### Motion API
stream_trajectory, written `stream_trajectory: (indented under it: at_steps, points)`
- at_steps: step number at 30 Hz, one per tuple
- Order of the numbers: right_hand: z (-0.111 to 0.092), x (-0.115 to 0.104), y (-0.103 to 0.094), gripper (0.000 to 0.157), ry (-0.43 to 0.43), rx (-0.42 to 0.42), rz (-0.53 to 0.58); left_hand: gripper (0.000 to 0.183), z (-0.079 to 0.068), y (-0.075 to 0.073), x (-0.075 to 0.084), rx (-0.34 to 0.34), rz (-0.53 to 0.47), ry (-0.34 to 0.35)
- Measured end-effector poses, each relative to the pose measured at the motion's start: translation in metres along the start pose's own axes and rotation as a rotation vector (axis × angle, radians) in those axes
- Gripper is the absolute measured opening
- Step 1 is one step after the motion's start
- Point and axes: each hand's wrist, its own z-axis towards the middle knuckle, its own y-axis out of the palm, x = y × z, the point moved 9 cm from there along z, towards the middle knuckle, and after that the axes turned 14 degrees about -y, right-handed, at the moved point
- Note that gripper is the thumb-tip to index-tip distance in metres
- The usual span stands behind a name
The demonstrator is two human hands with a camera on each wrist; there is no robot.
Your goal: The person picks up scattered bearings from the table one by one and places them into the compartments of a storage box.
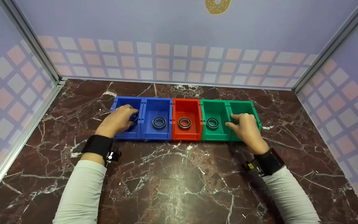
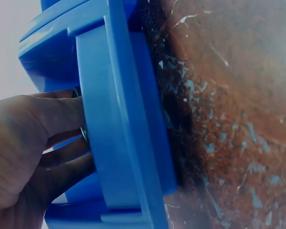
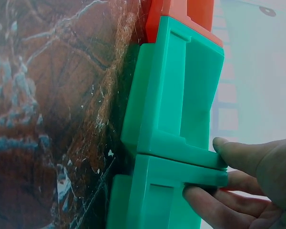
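Observation:
In the head view, five bins stand side by side: two blue, one red, two green. My left hand (image 1: 118, 119) reaches into the leftmost blue bin (image 1: 126, 136) and pinches a ring bearing (image 2: 84, 137), mostly hidden by fingers and bin front. My right hand (image 1: 245, 127) straddles the wall between the two green bins, thumb on the left side and fingers in the rightmost green bin (image 3: 155, 205), gripping that wall. Single bearings lie in the second blue bin (image 1: 159, 128), the red bin (image 1: 184, 128) and the left green bin (image 1: 212, 128).
The bins rest on a dark red marbled table (image 1: 172, 177). Behind them rises a lilac wall panel (image 1: 166, 28) with a checkered band, and similar panels flank both sides. Black camera straps circle both wrists.

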Motion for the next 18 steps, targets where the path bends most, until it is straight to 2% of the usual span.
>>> stream_trajectory:
  at_steps: [18]
  points:
    - [-0.0006,-0.0006,-0.0004,0.043,0.0,0.0,-0.008,0.035,0.0022,0.0042,0.003,0.046,0.014,0.046]
